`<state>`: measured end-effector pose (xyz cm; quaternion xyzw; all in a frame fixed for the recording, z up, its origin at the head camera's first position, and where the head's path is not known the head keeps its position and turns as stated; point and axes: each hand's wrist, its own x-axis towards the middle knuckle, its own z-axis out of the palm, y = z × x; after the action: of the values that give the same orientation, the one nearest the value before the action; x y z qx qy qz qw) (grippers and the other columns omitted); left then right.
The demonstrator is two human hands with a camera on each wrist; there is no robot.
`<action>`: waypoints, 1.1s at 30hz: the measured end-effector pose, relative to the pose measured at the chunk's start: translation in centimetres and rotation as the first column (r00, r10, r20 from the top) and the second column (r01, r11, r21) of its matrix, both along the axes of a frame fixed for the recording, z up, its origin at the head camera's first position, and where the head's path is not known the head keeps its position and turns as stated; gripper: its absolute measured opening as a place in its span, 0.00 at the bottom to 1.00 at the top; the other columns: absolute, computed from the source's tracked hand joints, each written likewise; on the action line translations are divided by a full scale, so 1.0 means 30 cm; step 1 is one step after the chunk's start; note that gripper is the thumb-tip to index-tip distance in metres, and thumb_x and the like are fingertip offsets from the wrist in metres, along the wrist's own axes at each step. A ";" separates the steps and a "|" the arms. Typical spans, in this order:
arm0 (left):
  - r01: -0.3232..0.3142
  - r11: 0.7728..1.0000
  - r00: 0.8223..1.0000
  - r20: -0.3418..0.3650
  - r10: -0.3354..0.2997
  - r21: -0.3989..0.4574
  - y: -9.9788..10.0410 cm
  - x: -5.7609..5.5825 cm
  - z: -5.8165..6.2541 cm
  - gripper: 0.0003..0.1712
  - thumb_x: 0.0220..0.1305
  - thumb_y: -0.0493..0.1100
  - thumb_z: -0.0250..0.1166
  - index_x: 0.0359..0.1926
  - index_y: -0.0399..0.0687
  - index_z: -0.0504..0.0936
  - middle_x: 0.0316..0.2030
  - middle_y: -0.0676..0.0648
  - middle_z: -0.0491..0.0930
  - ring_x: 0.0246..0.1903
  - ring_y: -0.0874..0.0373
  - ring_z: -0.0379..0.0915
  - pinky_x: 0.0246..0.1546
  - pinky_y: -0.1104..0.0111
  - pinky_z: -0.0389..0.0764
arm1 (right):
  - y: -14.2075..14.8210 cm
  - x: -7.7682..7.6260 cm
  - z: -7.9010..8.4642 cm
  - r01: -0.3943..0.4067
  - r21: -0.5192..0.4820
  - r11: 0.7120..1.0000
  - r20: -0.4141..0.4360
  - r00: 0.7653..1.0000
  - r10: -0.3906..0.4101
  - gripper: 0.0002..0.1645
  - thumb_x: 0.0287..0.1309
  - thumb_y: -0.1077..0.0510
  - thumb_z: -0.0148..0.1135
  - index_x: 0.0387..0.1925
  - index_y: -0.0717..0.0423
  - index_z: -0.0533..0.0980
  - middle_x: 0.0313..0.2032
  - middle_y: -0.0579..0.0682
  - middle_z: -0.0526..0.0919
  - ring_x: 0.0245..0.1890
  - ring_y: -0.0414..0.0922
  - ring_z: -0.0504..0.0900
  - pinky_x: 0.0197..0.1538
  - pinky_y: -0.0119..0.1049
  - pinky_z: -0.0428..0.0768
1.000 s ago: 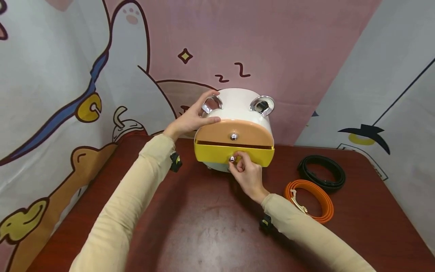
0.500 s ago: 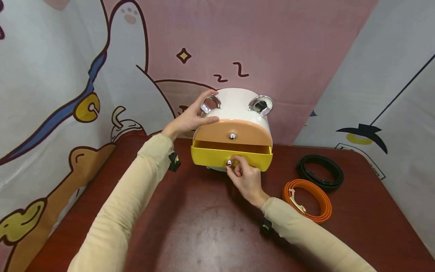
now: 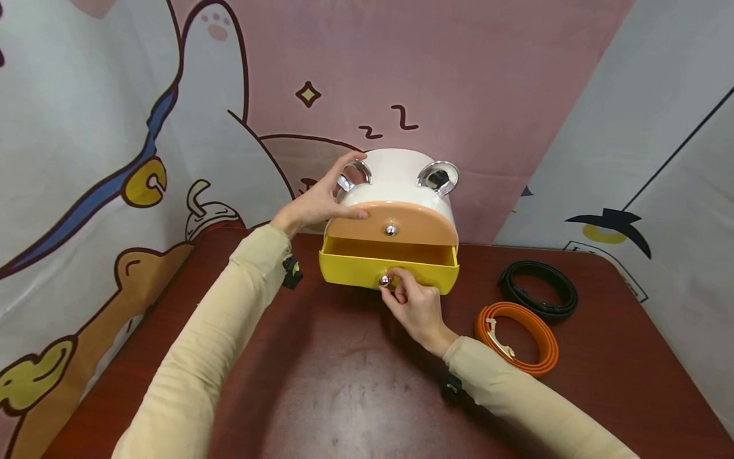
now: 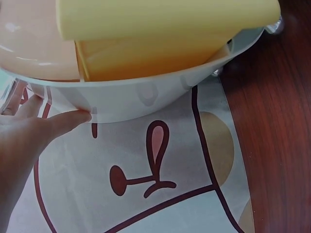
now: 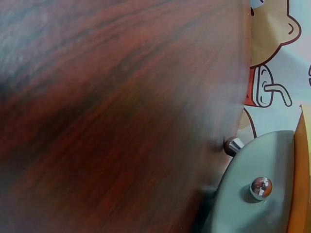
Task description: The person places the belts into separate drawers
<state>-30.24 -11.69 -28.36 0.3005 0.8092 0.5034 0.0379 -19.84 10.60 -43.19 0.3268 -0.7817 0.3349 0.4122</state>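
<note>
A small drawer cabinet [image 3: 395,169] with a white shell and silver ear-shaped pieces stands at the table's back. My left hand [image 3: 316,203] grips its upper left side around one ear, thumb toward the front; in the left wrist view the thumb [image 4: 70,120] presses the white shell. My right hand [image 3: 418,311] pinches the silver knob [image 3: 385,280] of the yellow drawer [image 3: 346,269], which is pulled partway out. Its visible interior looks bare. Above it, the orange drawer [image 3: 421,223] is closed. The right wrist view has the grey-green lower drawer [image 5: 265,155] but not my right hand.
On the right of the dark red table [image 3: 344,395] lie a coiled black belt [image 3: 553,311] and a coiled orange belt [image 3: 545,338] with a gold buckle. A printed cartoon cloth [image 3: 487,76] hangs behind the table.
The yellow drawer has slid out toward me, from a narrow gap to a wide opening, with my right hand on its knob. My left hand stays on the cabinet.
</note>
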 end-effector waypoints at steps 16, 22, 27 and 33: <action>0.021 1.000 1.000 -0.017 -0.021 -0.014 -0.007 0.004 0.004 0.56 0.51 0.41 0.76 0.72 0.70 0.50 0.60 0.50 0.58 0.46 0.44 0.70 0.48 0.56 0.73 | 0.011 0.008 0.007 -0.025 0.016 1.000 0.009 1.000 0.025 0.17 0.47 0.64 0.71 0.40 0.59 0.75 0.16 0.42 0.69 0.14 0.34 0.68 0.17 0.31 0.69; 0.022 1.000 1.000 -0.021 -0.022 -0.009 -0.005 0.003 0.001 0.56 0.51 0.41 0.76 0.72 0.68 0.49 0.61 0.50 0.57 0.48 0.42 0.69 0.48 0.55 0.73 | 0.015 0.021 0.014 -0.036 0.024 0.999 0.009 0.999 0.036 0.18 0.46 0.64 0.71 0.40 0.59 0.75 0.16 0.42 0.69 0.14 0.35 0.68 0.17 0.31 0.70; 0.027 1.000 0.999 -0.023 -0.027 -0.007 -0.003 0.001 0.000 0.56 0.52 0.41 0.76 0.73 0.65 0.49 0.61 0.49 0.57 0.48 0.42 0.69 0.47 0.55 0.74 | 0.019 0.029 0.016 -0.034 0.035 0.999 0.009 0.999 0.034 0.17 0.49 0.63 0.70 0.40 0.60 0.75 0.16 0.42 0.69 0.14 0.35 0.68 0.17 0.31 0.70; 0.025 1.000 0.999 -0.024 -0.025 -0.009 -0.003 0.003 -0.001 0.56 0.52 0.42 0.76 0.73 0.66 0.50 0.60 0.47 0.58 0.47 0.42 0.68 0.47 0.55 0.74 | 0.024 0.036 0.015 -0.040 0.039 0.998 -0.002 0.999 0.040 0.14 0.52 0.61 0.69 0.40 0.60 0.75 0.16 0.42 0.68 0.13 0.35 0.68 0.16 0.30 0.69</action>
<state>-30.16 -11.78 -28.40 0.3166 0.8079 0.4958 0.0357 -18.77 11.31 -42.74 0.3509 -0.7808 0.3273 0.4001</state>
